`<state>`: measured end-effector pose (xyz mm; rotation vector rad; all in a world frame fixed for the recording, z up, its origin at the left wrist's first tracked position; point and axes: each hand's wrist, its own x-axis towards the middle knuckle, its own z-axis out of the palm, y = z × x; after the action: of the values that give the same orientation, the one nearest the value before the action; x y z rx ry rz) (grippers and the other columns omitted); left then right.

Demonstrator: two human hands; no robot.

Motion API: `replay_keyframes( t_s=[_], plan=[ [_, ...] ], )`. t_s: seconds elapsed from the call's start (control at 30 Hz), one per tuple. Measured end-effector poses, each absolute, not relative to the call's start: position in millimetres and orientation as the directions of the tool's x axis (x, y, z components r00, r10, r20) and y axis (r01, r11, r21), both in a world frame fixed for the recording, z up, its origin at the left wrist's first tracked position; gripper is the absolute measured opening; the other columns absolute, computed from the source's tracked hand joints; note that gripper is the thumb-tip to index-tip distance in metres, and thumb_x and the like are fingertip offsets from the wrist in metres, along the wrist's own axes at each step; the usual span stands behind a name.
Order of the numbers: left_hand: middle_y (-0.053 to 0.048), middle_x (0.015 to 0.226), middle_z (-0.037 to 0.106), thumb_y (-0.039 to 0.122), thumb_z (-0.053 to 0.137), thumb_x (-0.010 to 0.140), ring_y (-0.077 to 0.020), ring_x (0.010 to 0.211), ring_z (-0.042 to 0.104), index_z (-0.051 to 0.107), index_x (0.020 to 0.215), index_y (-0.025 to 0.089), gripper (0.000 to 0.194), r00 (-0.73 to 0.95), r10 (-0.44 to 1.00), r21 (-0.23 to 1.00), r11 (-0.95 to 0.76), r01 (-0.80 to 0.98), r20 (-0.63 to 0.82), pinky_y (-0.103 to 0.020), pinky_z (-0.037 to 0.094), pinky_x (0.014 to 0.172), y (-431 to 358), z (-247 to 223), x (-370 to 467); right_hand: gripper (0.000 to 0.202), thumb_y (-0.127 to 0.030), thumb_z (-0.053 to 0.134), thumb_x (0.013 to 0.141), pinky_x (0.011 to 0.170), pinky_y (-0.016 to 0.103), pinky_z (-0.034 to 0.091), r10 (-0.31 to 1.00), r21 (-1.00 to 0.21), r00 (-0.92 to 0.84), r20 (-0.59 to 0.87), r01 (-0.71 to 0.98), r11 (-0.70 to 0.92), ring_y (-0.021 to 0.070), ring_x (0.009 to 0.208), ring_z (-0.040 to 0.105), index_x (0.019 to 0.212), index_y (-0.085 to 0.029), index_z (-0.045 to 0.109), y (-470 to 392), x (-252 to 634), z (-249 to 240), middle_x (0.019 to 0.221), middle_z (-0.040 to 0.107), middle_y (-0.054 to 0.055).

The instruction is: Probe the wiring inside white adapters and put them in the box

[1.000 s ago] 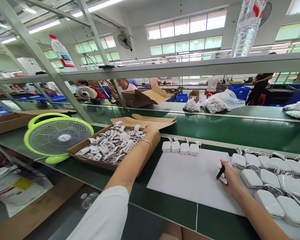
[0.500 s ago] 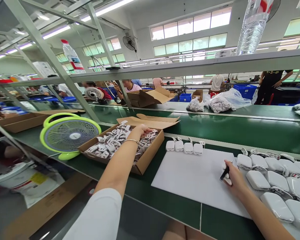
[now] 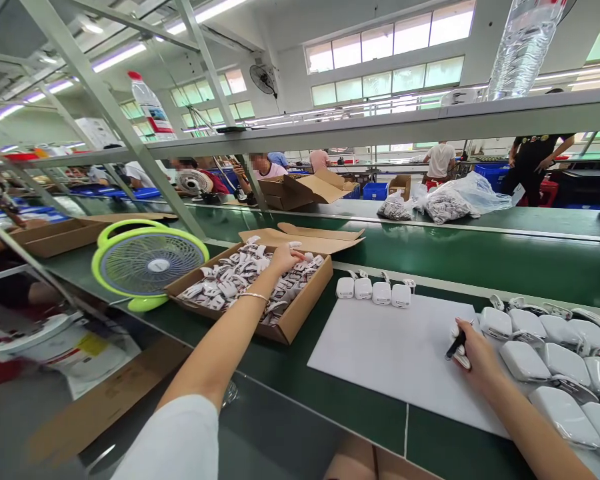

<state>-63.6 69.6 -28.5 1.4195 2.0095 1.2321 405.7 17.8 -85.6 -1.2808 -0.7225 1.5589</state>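
Observation:
My left hand (image 3: 283, 259) is over the right half of an open cardboard box (image 3: 305, 300), its fingers bent together at a small white plastic part (image 3: 294, 245). Many similar curved white parts (image 3: 230, 273) fill the box. Above the right side of a white sheet (image 3: 380, 347), my right hand (image 3: 473, 347) is closed around a slim black pen-like tool (image 3: 455, 344). A small white piece (image 3: 462, 360) shows under those fingers, partly hidden. Several rounded white cases (image 3: 381, 293) stand in a row along the sheet's back edge.
More white cases (image 3: 523, 361) stand in rows on the right. A green desk fan (image 3: 155, 265) is left of the box. A metal shelf (image 3: 360, 127) with water bottles (image 3: 525, 50) crosses above the green bench. Plastic bags of parts (image 3: 450, 203) and people are farther back.
My left hand has lifted slightly over the parts, and a white piece now shows at its fingers. The right hand keeps its hold above the sheet. The view has shifted a little.

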Motion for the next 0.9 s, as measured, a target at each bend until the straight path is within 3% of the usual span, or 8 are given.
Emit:
replay_keyframes(
  t_s=[0.13,0.23,0.33,0.47,0.67,0.9],
  plan=[
    [-0.008,0.108,0.056,0.032,0.053,0.087,-0.0188,0.093,0.057,0.050,0.116,0.015,0.034,-0.298,0.922,0.582,0.105,0.806,0.247,-0.040,0.049,0.081,54.2,-12.6,-60.6,0.027,-0.035,0.055,0.078,0.028,0.017,0.022,0.915,-0.875,0.017,-0.403,-0.298,-0.380,0.0062,0.028,0.029,0.060,-0.019,0.044,17.9,405.1,-83.6,0.040,0.034,-0.008],
    [-0.007,0.105,0.058,0.033,0.056,0.084,-0.0190,0.092,0.057,0.053,0.111,0.014,0.032,-0.162,0.965,0.386,0.073,0.920,0.205,-0.041,0.048,0.082,34.9,-10.2,-54.7,0.028,-0.035,0.055,0.079,0.028,0.017,0.023,0.907,-0.875,0.030,-0.420,-0.277,-0.396,0.0066,0.029,0.030,0.059,-0.019,0.044,17.1,404.1,-81.6,0.039,0.035,-0.007],
    [-0.009,0.114,0.054,0.033,0.061,0.080,-0.0238,0.106,0.052,0.054,0.111,0.014,0.037,-0.050,0.984,0.194,0.016,0.981,0.170,-0.046,0.042,0.091,19.4,-18.8,-44.6,0.028,-0.036,0.055,0.079,0.029,0.017,0.023,0.908,-0.882,0.032,-0.417,-0.256,-0.396,0.0072,0.029,0.030,0.059,-0.019,0.045,15.9,403.2,-80.6,0.038,0.034,-0.007],
    [-0.011,0.136,0.038,0.033,0.060,0.080,-0.0292,0.125,0.035,0.049,0.119,0.016,0.044,0.039,0.981,-0.003,-0.039,0.999,0.191,-0.052,0.028,0.102,20.0,-33.4,-30.7,0.030,-0.038,0.055,0.079,0.029,0.017,0.023,0.911,-0.890,0.037,-0.411,-0.235,-0.391,0.0073,0.029,0.030,0.058,-0.019,0.045,15.5,403.4,-82.4,0.037,0.034,-0.006],
    [-0.010,0.140,0.033,0.034,0.055,0.084,-0.0291,0.125,0.035,0.046,0.124,0.018,0.044,0.079,0.975,-0.148,-0.048,0.988,0.208,-0.054,0.027,0.102,45.0,-39.8,-26.4,0.031,-0.041,0.055,0.078,0.028,0.019,0.019,0.915,-0.895,0.016,-0.403,-0.217,-0.390,0.0074,0.027,0.028,0.058,-0.020,0.043,17.2,404.2,-86.9,0.036,0.031,-0.007],
    [-0.011,0.137,0.036,0.036,0.055,0.084,-0.0284,0.119,0.042,0.040,0.129,0.019,0.050,-0.017,0.979,-0.171,0.052,0.984,0.201,-0.052,0.035,0.098,54.6,-38.7,-35.9,0.033,-0.043,0.054,0.077,0.029,0.017,0.018,0.911,-0.891,0.002,-0.412,-0.209,-0.403,0.0069,0.027,0.029,0.058,-0.019,0.041,16.6,402.7,-87.1,0.036,0.030,-0.008]
  ],
)
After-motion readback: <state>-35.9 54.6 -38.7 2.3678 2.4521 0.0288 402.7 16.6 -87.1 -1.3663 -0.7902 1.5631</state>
